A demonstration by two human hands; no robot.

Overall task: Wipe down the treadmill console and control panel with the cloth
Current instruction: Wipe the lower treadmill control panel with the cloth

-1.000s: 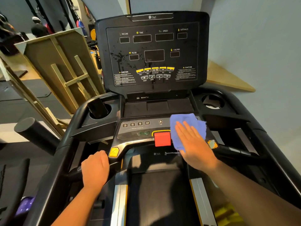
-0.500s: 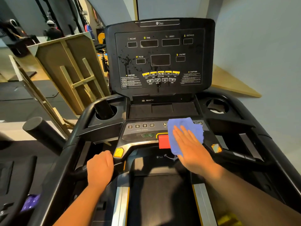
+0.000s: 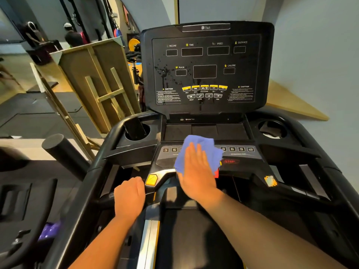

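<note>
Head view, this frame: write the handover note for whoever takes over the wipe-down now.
Right hand: flat, pressing the crumpled blue cloth onto the middle of the grey lower control panel, no closed grip.
Left hand: closed around the black handlebar.
Done: cannot tell.
Left: dark splatter shows on the upright black display console, left of centre, near PULSE; wipe it.

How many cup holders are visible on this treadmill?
2. The left cup holder sits left of the control panel and has a dark object standing in it. The right cup holder sits at the right side. None appears hidden by the cloth or the hands.
</note>
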